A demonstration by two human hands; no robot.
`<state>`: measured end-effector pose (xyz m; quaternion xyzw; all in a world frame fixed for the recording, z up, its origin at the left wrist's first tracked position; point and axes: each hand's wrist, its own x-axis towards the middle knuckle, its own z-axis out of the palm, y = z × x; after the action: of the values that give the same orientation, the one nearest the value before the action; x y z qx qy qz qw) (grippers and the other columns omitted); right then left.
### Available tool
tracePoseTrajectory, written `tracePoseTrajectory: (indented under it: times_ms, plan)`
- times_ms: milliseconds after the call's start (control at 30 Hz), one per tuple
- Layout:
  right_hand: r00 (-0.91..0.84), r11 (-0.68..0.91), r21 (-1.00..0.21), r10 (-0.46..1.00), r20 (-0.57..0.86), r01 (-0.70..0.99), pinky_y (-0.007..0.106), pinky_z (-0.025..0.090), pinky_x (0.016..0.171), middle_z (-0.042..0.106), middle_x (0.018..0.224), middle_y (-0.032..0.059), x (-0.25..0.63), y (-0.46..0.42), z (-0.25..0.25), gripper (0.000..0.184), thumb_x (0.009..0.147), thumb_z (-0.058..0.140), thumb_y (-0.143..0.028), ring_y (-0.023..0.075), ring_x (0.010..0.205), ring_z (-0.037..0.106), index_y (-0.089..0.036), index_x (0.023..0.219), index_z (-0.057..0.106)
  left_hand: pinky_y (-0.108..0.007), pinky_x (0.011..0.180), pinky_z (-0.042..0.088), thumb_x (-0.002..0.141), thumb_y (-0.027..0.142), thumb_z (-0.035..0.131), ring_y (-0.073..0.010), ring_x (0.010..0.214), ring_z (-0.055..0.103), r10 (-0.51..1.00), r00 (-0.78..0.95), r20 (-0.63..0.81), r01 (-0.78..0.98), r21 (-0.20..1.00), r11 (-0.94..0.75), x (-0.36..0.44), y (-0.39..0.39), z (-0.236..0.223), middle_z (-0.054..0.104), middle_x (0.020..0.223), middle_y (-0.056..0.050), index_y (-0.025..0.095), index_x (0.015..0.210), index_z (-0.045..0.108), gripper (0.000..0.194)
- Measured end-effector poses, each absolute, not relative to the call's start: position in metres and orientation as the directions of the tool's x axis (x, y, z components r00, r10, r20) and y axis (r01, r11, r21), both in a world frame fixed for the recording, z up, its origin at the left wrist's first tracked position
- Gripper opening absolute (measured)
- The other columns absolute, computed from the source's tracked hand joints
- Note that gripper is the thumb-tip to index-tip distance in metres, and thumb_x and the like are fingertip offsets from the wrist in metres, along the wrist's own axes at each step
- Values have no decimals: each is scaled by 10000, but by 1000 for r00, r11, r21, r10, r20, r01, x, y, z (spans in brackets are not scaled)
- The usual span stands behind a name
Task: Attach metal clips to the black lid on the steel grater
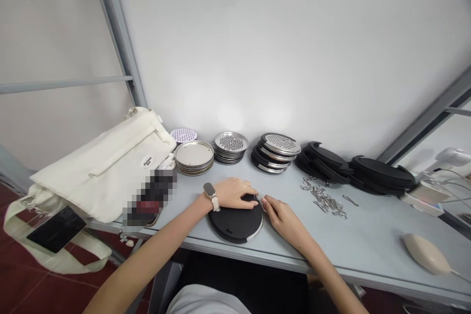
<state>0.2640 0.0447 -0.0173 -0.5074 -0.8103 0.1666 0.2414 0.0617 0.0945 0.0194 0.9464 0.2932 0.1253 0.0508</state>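
A round black disc-shaped piece [233, 223] with a silvery rim showing at its right lies flat near the table's front edge. My left hand [235, 193], with a watch on the wrist, rests over its far side, thumb and fingers closed on the edge. At the disc's right edge my right hand [282, 217] is closed in a pinch. A bit of shiny metal shows at its fingertips, too small to name. Several loose metal snap clips [324, 198] lie in a pile to the right of my right hand.
Along the wall stand stacks of plain metal discs [194, 153], metal grater discs [231, 143], graters in black frames [281, 144] and black round pieces [326, 155]. A cream bag [110, 162] lies at left. A beige rounded object [427, 252] with a cable sits at right.
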Motion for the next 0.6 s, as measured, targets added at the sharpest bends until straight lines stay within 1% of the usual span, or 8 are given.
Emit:
tracePoseTrajectory:
  times_ms: [400, 600]
  plan:
    - [-339, 425, -543, 905, 256, 724, 261, 353, 544, 542, 595, -6, 266, 46, -17, 338, 981, 263, -370, 167, 527, 500, -236, 711, 415, -246, 569, 364, 886, 464, 491, -154, 671, 594, 564, 796, 219, 544, 149, -826, 61, 95, 18, 632, 795, -18, 241, 1075, 668, 342]
    - [-364, 449, -513, 894, 262, 731, 261, 354, 552, 571, 616, 4, 266, 47, -18, 332, 983, 271, -352, 172, 548, 523, -234, 719, 435, -248, 569, 376, 877, 441, 509, -147, 657, 595, 551, 800, 235, 532, 145, -834, 62, 94, 18, 625, 772, -11, 228, 1018, 675, 304]
